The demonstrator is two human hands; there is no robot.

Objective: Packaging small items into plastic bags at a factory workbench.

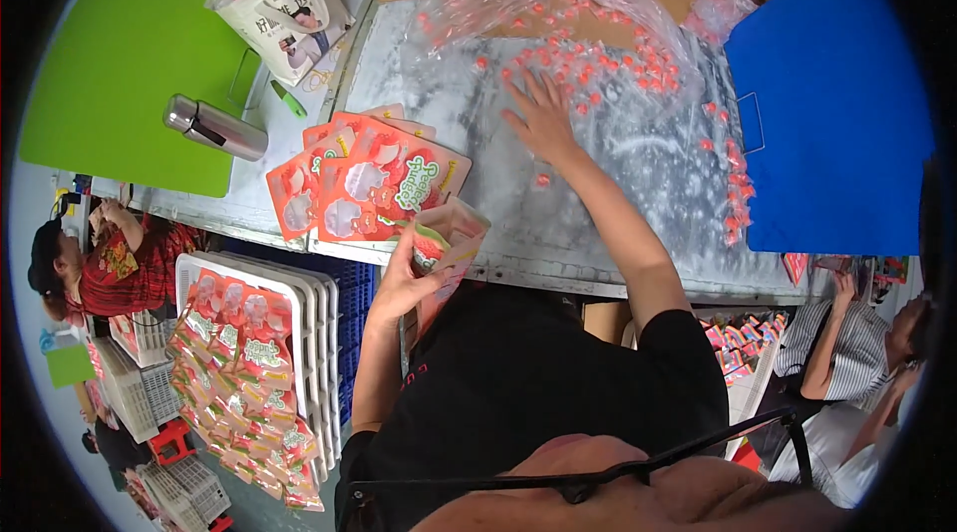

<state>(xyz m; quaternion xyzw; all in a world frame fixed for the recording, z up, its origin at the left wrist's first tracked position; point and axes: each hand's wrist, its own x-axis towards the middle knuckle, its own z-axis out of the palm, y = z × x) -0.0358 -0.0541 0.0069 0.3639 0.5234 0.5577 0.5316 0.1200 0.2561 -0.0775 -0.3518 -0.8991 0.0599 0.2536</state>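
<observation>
My left hand [401,291] grips a pink and red printed pouch [461,251] at the table's front edge; the pouch's mouth seems to gape, and its contents are hidden. My right hand [544,123] reaches across the table with fingers spread, palm down, holding nothing I can see. Just beyond its fingertips lie many small red wrapped pieces [581,65], some still inside a large clear plastic bag [469,8]. One loose red piece [542,179] rests near my right wrist. Left of the held pouch, several flat pouches of similar print [384,183] overlap in a fanned pile.
A steel flask [221,127], a green-handled knife [289,99] and a white carrier bag [284,18] stand or lie at left. Green [130,53] and blue [837,113] panels flank the table. White stacked trays [309,333] hold filled pouches [234,372]. Other people work on both sides.
</observation>
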